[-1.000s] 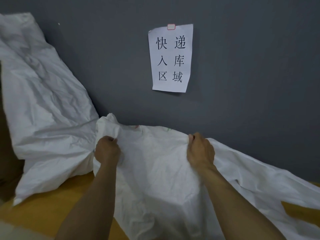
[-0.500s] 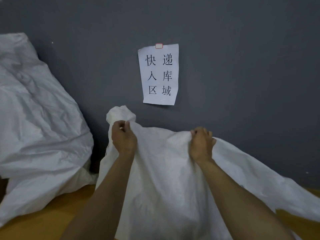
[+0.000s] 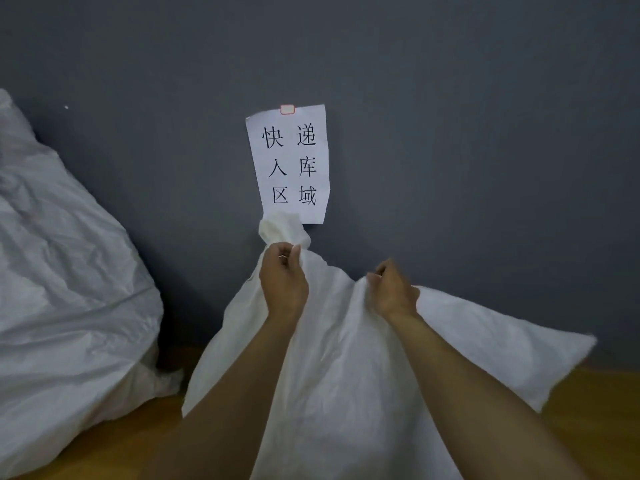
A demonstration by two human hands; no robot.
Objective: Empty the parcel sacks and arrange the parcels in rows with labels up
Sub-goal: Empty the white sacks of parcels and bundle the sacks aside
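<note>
At the lower centre of the frame we hold up a crumpled white woven plastic parcel sack (image 3: pixel 346 375) with our 2 bare hands; our left hand (image 3: pixel 284 282) is clenched round 1 gathered corner of it, and the bunched tuft of cloth (image 3: pixel 282 230) sticks up above our fist, overlapping the bottom edge of the sign; our right hand (image 3: pixel 393 292), just right of centre, pinches a fold along the sack's upper edge, fingers curled into the fabric; the sack hangs below both fists and spreads toward the lower right, over the yellow-brown wooden surface (image 3: pixel 595 410); whatever it holds is hidden by the cloth; a second, bulkier white woven sack (image 3: pixel 69 271) fills the left side of the frame, leaning against the dark grey wall (image 3: pixel 485 133); at centre, a white paper sheet (image 3: pixel 291 164) with 6 black printed characters is fixed to the wall by a small red-edged tab (image 3: pixel 287 109).
</note>
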